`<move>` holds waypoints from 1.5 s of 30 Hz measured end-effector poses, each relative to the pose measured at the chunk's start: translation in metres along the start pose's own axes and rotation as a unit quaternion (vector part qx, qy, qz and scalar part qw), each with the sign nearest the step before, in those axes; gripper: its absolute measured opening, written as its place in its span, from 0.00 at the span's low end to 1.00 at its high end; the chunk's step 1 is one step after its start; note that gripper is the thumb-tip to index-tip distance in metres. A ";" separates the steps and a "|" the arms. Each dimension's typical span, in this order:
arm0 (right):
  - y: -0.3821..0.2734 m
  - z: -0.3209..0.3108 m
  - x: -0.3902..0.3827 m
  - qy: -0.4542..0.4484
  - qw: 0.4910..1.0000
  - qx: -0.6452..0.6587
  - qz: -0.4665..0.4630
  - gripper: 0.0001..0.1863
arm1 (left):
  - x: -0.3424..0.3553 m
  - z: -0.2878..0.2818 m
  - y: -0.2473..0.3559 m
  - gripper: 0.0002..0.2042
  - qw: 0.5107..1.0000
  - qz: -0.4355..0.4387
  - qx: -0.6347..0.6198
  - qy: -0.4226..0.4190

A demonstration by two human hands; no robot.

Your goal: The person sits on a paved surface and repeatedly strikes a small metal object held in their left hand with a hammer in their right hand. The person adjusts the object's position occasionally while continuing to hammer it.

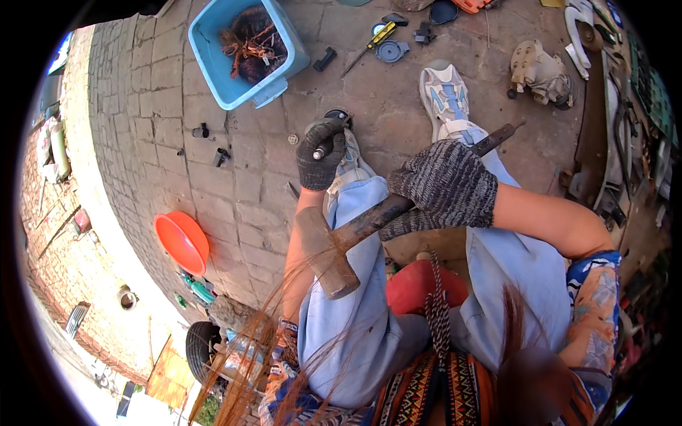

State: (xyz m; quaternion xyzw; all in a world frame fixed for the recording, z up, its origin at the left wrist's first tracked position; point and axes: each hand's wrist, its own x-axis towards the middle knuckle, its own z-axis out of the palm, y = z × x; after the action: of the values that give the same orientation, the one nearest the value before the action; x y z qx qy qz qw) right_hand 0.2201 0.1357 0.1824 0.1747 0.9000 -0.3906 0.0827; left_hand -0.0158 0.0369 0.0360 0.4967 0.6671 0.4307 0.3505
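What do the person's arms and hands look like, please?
The right hand wears a knitted glove mottled in dark and light grey; the left hand wears one that looks darker. The right sleeve is patterned in orange, blue and white; the left sleeve, partly hidden, is also patterned. Both forearms are bare.

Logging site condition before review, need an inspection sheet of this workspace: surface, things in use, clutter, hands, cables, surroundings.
Surface: paved ground, joints visible.
Things in use: hammer; metal rod, seen nearly end-on.
Clutter: yellow-handled screwdriver, small black cylinder near it.
Hands: both gloved; left hand closed round the metal rod, right hand gripping the hammer's handle.
Cables: orange strands tangled in a blue tub; wire or cord, cannot tell.
Surroundings: orange-red basin and black tyre to the left.
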 end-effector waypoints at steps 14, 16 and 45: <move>0.007 -0.012 0.003 -0.049 0.992 0.047 0.107 0.40 | 0.003 0.004 0.020 0.11 0.999 -0.009 0.044 -0.012; 0.010 -0.007 0.000 -0.024 0.994 0.039 0.102 0.38 | 0.005 0.005 0.025 0.11 0.999 -0.014 0.045 -0.025; 0.018 0.001 -0.019 -0.069 0.997 0.023 0.020 0.27 | 0.000 0.013 0.011 0.12 0.992 0.079 0.031 -0.092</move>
State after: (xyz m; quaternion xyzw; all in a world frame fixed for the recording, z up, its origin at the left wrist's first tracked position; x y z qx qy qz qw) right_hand 0.2442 0.1418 0.1753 0.1675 0.8790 -0.4210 0.1486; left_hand -0.0001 0.0415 0.0406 0.5957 0.6038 0.3887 0.3598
